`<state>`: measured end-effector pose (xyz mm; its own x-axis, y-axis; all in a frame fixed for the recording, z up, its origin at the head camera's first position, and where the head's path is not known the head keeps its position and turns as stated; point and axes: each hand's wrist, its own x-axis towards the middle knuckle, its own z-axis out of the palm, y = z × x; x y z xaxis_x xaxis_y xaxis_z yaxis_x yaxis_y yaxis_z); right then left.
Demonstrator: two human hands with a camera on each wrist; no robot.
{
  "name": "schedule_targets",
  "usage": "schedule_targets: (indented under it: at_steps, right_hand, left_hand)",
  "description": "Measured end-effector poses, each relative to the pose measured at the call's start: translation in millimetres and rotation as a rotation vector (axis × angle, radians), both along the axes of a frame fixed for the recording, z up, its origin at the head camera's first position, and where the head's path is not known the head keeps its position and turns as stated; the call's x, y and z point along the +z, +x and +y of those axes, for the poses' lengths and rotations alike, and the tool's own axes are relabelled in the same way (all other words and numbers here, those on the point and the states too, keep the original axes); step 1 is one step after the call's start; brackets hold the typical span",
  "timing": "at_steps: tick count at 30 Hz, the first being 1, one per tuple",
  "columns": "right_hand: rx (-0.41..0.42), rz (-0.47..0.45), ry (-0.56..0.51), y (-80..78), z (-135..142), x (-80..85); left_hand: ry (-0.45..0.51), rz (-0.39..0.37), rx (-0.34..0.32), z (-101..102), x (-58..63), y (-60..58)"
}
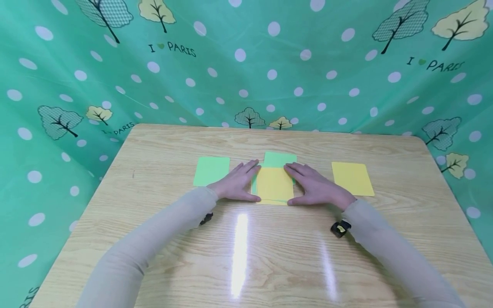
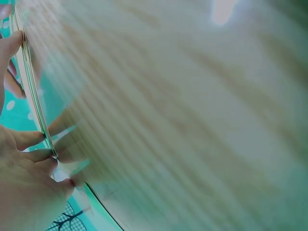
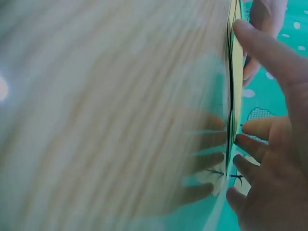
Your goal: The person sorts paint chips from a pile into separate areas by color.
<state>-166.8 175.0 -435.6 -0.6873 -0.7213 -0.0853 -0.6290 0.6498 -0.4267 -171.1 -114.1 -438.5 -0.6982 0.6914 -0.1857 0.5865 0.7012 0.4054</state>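
A small stack of square cards, yellow [image 1: 275,183] on top with green edges showing beneath, lies at the table's middle. At its left side is my left hand [image 1: 239,183], thumb by the near corner and fingers by the far one. My right hand [image 1: 313,185] touches the opposite side in much the same way. Both hands' fingers look mostly straight. A green card [image 1: 280,159] sticks out behind the stack. Edge-on, the stack [image 2: 30,79] appears as thin layers between the hands in the left wrist view. The right wrist view shows the thumb [image 3: 260,45] against the stack's edge.
A separate green card [image 1: 211,171] lies left of the left hand, and a yellow card [image 1: 352,179] lies right of the right hand. The wooden table [image 1: 173,273] reflects light. Behind it hangs a green dotted cloth [image 1: 215,51].
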Motion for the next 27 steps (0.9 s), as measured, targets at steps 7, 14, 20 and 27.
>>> schedule_targets:
  at_steps: [7, 14, 20, 27]
  right_hand:
    - [-0.048, -0.034, -0.003, -2.5, -3.8, -1.8]
    - [-0.078, -0.071, -0.032, -1.6, -6.4, 0.0]
    - [-0.058, -0.061, -0.069, -1.5, -7.0, -0.5]
    - [-0.033, -0.028, -0.091, -1.3, -6.9, -1.9]
  left_hand:
    - [0.018, -0.002, 0.024, 1.3, -1.1, -0.9]
    - [0.027, -0.008, 0.032, 2.3, -1.7, -1.4]
    - [0.010, 0.006, 0.020, 2.7, -1.4, -1.1]
    - [0.000, 0.058, 0.021, 4.3, -1.0, -0.8]
